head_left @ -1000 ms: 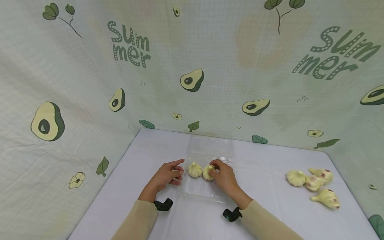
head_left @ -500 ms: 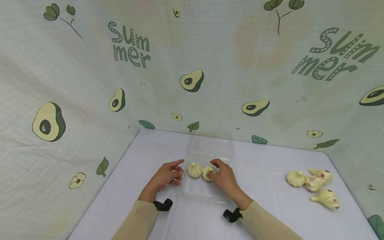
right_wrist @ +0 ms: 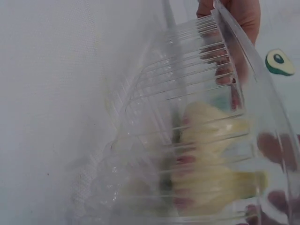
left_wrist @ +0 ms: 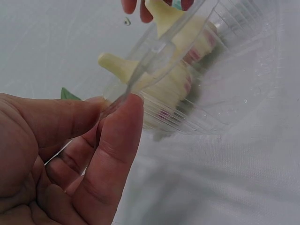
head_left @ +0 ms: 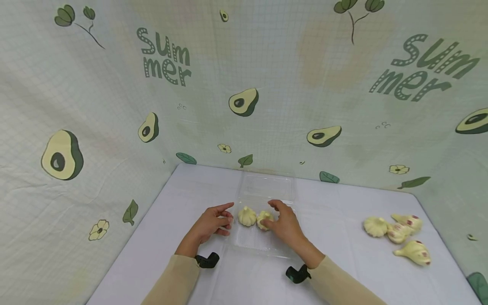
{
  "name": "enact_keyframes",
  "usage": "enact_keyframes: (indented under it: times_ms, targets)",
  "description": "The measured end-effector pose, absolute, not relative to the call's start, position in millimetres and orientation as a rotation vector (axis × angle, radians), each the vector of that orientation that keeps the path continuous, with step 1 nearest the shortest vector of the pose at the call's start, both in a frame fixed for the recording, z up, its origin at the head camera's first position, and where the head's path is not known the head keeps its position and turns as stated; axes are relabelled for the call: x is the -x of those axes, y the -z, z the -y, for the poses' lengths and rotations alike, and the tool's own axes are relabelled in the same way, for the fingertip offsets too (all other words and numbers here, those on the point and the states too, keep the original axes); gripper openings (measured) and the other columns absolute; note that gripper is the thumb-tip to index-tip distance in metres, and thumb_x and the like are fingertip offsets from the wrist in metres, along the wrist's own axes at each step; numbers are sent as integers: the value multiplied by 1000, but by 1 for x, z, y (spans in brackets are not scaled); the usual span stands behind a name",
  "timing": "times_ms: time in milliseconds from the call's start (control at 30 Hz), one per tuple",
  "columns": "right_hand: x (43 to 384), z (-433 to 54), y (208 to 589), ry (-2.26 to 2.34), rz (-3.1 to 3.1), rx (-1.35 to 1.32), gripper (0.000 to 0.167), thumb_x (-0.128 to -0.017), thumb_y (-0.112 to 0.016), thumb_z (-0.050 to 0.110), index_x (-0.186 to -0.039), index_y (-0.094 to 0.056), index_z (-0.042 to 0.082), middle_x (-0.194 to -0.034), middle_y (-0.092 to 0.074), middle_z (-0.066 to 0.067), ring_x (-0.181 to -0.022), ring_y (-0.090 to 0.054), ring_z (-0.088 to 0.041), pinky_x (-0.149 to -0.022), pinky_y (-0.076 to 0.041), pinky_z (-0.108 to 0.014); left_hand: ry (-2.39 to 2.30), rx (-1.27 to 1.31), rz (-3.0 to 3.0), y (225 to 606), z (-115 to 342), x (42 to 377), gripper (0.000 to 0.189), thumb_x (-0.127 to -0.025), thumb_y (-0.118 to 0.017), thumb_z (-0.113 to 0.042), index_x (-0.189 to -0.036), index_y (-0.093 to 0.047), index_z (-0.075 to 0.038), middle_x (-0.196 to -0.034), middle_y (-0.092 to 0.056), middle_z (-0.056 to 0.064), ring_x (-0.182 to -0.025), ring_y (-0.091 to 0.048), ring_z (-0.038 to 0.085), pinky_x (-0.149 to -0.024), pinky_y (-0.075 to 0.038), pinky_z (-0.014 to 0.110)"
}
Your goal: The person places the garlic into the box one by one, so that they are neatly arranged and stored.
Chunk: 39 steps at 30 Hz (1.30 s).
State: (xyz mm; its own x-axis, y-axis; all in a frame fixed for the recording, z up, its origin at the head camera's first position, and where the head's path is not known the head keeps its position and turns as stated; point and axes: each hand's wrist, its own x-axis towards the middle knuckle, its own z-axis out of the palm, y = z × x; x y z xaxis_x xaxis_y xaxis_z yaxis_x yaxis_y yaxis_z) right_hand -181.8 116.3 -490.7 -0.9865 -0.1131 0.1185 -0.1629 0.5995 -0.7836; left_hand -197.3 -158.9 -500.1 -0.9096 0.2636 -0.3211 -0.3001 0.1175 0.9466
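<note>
A clear plastic clamshell container (head_left: 259, 248) stands with its lid (head_left: 268, 186) folded back. Two pale garlic bulbs, a left one (head_left: 247, 216) and a right one (head_left: 264, 217), sit side by side in its base. In the left wrist view, thumb and finger of my left hand (head_left: 211, 222) pinch the container's left rim. My right hand (head_left: 286, 226) is over the right half of the base. Its fingers are spread, and its thumb overlaps the right bulb in the head view. Through the container wall, the right wrist view shows both bulbs with pinkish root ends.
At the right of the white-covered table (head_left: 331, 262) lie more garlic bulbs: a round pale one (head_left: 375, 227), two close beside it, and one with a long stem (head_left: 415, 253) nearer the front. A printed cloth (head_left: 282, 127) hangs behind and at both sides.
The right hand's fingers have spread away from the right garlic bulb, and the hand has shifted slightly. The left hand has stayed at the container's rim.
</note>
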Motion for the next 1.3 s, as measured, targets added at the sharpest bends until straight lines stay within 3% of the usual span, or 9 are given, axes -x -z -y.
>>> enact_keyframes:
  times_ms: [100, 300, 733, 867, 1100, 1200, 1300]
  targets:
    - [178, -121, 484, -1407, 2750, -245, 61, -88, -87, 20, -140, -60, 4, -139, -63, -20, -128, -58, -38, -102, -55, -53, -1841, 34, -1993, 500, 159, 198, 65, -100, -69, 2, -159, -49, -13, -111, -61, 9, -79, -66, 15, -69, -66, 32]
    - [170, -135, 469, -1445, 2711, -231, 58, -93, -82, 24, -143, -58, 6, -142, -60, -19, -131, -55, -41, -105, -53, -58, -1832, 39, -2001, 499, 158, 198, 65, -100, -69, 1, -160, -48, -13, -113, -61, 9, -80, -67, 15, -69, -66, 33]
    - [166, -185, 455, -1288, 2564, -152, 52, -98, -77, 25, -142, -57, 4, -138, -61, -20, -116, -65, -41, -99, -57, -59, -1800, 42, -2025, 502, 158, 199, 64, -100, -68, 1, -159, -48, -13, -115, -61, 11, -80, -66, 17, -69, -66, 32]
    - [162, -202, 455, -1209, 2519, -86, 52, -97, -78, 22, -141, -58, 3, -136, -62, -19, -116, -65, -38, -96, -57, -48, -1793, 47, -2031, 502, 158, 199, 64, -100, -68, 1, -159, -49, -13, -115, -61, 11, -80, -67, 16, -68, -66, 33]
    - [149, -235, 454, -1129, 2478, 47, 52, -97, -78, 22, -141, -59, 4, -136, -61, -19, -118, -62, -34, -87, -39, -4, -1800, 43, -2025, 502, 158, 198, 63, -101, -68, 1, -159, -49, -13, -115, -61, 11, -80, -66, 16, -68, -66, 33]
    - [146, -250, 454, -1120, 2456, 97, 52, -96, -79, 20, -140, -59, 2, -136, -61, -20, -121, -59, -34, -87, -36, -1, -1797, 41, -2027, 501, 158, 198, 63, -101, -68, 1, -159, -48, -13, -115, -61, 11, -79, -66, 16, -69, -66, 33]
    - [142, -266, 457, -1091, 2456, 172, 52, -96, -79, 20, -140, -59, 1, -137, -61, -22, -123, -56, -37, -88, -39, -8, -1793, 41, -2030, 501, 158, 197, 63, -101, -68, 0, -160, -48, -13, -114, -61, 11, -79, -66, 16, -68, -66, 33]
